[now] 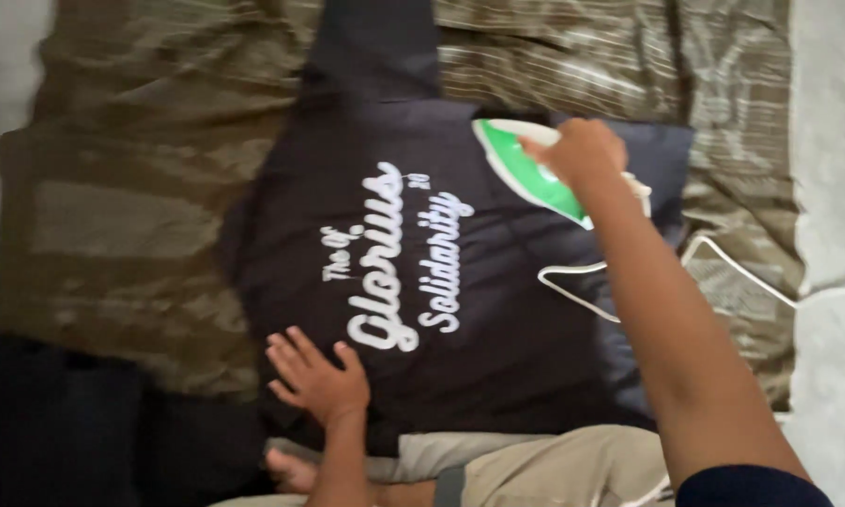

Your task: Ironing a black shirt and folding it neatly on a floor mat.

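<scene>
Blanket: I see an olive striped blanket (131, 207) spread flat under everything, filling most of the view, with a pale floor at the edges.
Shirt: a dark shirt (497, 319) with white lettering lies flat on the blanket; its long axis runs from the collar end at the top of the view down toward my knees.
Right arm: it reaches across the shirt's right side toward the far end, ending at my right hand (586, 150).
Iron: a green and white iron (521, 169) sits on the shirt's upper right part, nose pointing up and left, directly under the right hand.
Right grip: fingers wrapped over the iron's handle, pressed together around it as far as the blur lets me judge.
Cord: a white cord (572, 282) loops over the shirt just below the iron.
Left hand: my left hand (319, 376) lies on the near edge of the shirt, well apart from the iron.
Left grip: fingers spread flat, pinning the cloth, holding nothing.
Key relation: the iron is at the right hand; the unpressed lettering lies left and nearer me.
</scene>
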